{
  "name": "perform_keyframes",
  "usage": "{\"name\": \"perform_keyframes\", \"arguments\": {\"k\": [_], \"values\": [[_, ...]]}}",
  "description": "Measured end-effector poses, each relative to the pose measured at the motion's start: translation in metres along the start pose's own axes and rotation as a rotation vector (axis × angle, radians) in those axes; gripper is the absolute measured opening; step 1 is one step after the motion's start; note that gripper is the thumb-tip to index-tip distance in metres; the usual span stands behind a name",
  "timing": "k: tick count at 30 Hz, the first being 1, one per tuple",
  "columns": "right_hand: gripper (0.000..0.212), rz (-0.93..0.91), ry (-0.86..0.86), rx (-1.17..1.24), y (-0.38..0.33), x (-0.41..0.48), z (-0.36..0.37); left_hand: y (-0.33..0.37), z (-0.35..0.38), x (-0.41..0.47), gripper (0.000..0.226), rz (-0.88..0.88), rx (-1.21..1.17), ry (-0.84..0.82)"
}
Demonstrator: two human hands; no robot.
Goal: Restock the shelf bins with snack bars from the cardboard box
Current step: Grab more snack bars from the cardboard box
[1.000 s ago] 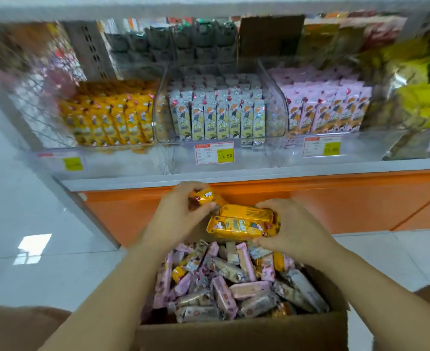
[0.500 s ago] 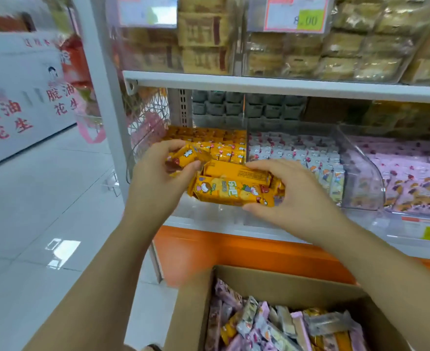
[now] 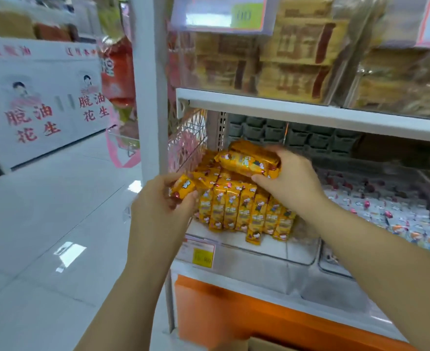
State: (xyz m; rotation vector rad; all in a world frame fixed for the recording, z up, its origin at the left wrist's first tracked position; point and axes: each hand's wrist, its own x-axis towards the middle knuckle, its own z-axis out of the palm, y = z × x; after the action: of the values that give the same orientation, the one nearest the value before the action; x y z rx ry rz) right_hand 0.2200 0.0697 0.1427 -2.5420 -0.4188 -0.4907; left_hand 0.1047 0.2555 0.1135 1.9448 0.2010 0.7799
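From the head camera, the left hand (image 3: 162, 206) is closed around a single yellow snack bar (image 3: 182, 190), fingers curled over its wrapper, held just in front of the left edge of the clear shelf bin (image 3: 267, 252). The right hand (image 3: 288, 182) is clamped on a small stack of yellow bars (image 3: 249, 162), thumb beneath and fingers over the top, the stack lying roughly level and raised above the bars already in the bin. Those stocked bars (image 3: 244, 211) stand upright in rows inside the bin, with a few lying loose behind them towards the back. A price tag (image 3: 200, 252) with a yellow patch is fixed to the bin's front, its print too blurred to read. To the right, a neighbouring bin (image 3: 396, 216) holds pale wrapped bars. A white shelf board (image 3: 310, 114) runs above, carrying clear boxes of brown packaged goods (image 3: 285, 59). Below the bins the shelf base (image 3: 234, 315) is orange. At the bottom edge of the view, a corner of the cardboard box (image 3: 264, 345) is just visible. The pale tiled floor (image 3: 44, 224) stretches off to the left.
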Motion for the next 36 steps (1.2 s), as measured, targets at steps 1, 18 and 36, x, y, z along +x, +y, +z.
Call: {"name": "perform_keyframes", "arguments": {"k": [1,18,36], "values": [[0.064,0.024,-0.024,0.001,0.0,0.007,0.003,-0.002,0.002,0.002,0.021,-0.009,-0.014,-0.01],[0.035,-0.222,-0.012,0.108,-0.017,-0.013,0.0,-0.001,0.007,0.002,0.021,-0.045,-0.022,-0.005],[0.031,-0.253,-0.401,-0.057,-0.009,-0.024,-0.056,0.012,0.057,0.004,0.029,-0.038,-0.095,-0.425]]}}
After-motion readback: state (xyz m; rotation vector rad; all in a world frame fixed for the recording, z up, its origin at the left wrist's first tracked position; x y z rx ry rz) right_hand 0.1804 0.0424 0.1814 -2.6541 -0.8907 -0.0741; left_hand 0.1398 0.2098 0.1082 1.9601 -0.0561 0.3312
